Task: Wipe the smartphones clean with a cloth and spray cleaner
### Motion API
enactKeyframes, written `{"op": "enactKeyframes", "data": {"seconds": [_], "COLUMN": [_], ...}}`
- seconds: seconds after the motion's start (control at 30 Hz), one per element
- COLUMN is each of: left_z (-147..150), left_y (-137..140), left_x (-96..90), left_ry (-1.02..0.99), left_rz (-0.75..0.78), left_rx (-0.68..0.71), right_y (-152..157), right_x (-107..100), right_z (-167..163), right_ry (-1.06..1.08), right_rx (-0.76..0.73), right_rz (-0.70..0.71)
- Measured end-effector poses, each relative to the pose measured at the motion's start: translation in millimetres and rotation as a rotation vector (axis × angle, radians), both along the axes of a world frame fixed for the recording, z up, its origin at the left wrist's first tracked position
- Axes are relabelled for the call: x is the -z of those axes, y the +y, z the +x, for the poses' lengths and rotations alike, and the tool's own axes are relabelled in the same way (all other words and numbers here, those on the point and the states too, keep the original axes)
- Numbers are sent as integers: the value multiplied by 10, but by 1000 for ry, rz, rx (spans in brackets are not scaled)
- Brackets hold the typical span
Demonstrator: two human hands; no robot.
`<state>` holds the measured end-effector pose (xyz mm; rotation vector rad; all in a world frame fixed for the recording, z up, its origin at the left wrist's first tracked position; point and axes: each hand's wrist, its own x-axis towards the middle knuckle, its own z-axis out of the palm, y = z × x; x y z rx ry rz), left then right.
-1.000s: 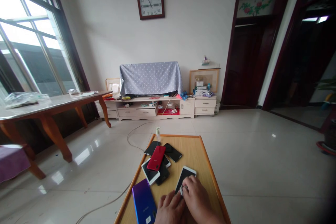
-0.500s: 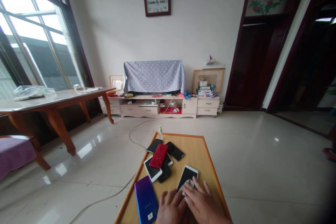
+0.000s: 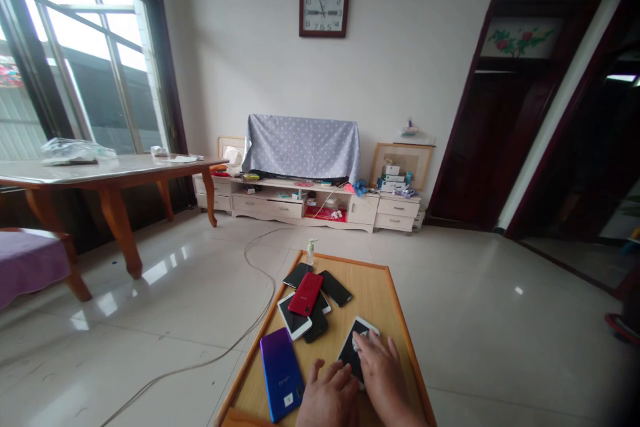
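Observation:
A white-framed smartphone [image 3: 353, 351] with a dark screen lies face up near the table's right side. My right hand [image 3: 384, 368] presses a crumpled white wipe [image 3: 359, 340] against the upper part of its screen, fingers closed over the wipe. At the phone's lower left edge, my left hand [image 3: 330, 395] holds it with bent fingers; the thumb sticks up a little. Just left of that hand lies a blue-purple phone [image 3: 281, 373], back up. Farther away, a red phone [image 3: 306, 293] rests on top of another white phone [image 3: 294, 317] and a black phone [image 3: 316, 328].
The wooden table [image 3: 370, 273] has a raised rim. Two more dark phones, one a black phone [image 3: 336, 288], lie beyond the red one. A pump bottle [image 3: 311, 252] stands at the far left corner. A cable [image 3: 200, 365] runs over the floor to the left.
My right hand has slid the wipe up the screen, away from my left hand. My left hand stays at the phone's lower edge. The camera view has shifted slightly.

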<state>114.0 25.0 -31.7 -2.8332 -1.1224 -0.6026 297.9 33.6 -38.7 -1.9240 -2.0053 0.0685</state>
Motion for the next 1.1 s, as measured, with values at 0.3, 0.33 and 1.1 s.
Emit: {"op": "enactKeyframes", "data": {"seconds": [0.3,0.33,1.1], "left_z": [-119,-127,-154], "left_y": [45,46,-88], "left_x": [105,115,-186], "left_ry": [-76,-76,-167], "left_rz": [-63,-83,-438], "left_rx": [-15,-11,-63], "right_y": [-399,-398,-21], "right_x": [-144,-158,-290], "right_z": [-203,-207,-198], "right_ry": [23,25,35], "right_rx": [-159,-151,5], "right_rz": [-275,-281,-336]}}
